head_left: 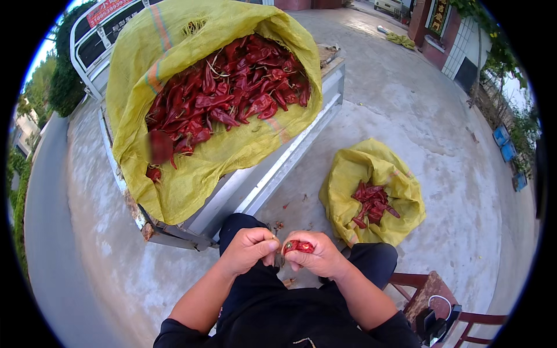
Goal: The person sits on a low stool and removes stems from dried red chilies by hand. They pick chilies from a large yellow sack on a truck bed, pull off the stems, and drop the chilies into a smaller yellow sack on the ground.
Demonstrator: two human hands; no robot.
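My right hand (325, 255) is closed around dried red chili peppers (298, 246), their stem ends facing my left hand. Beside it, a small gap away, my left hand (250, 252) is pinched shut; something tiny and pale shows at its fingertips, perhaps a stem, too small to make out. Both hands are above my lap. Up to the left, a large yellow woven sack (133, 75) lies open on a truck bed, full of red chili peppers (223, 93). On the ground to the right, a smaller yellow sack (400, 226) stands open with several peppers (372, 202) inside.
The metal side of the truck bed (272, 180) runs close by my left knee. A dark red wooden chair (432, 290) with a phone-like device and white cable is at lower right. Plant scraps (278, 225) lie on the concrete ground. Blue containers (505, 145) line the right edge.
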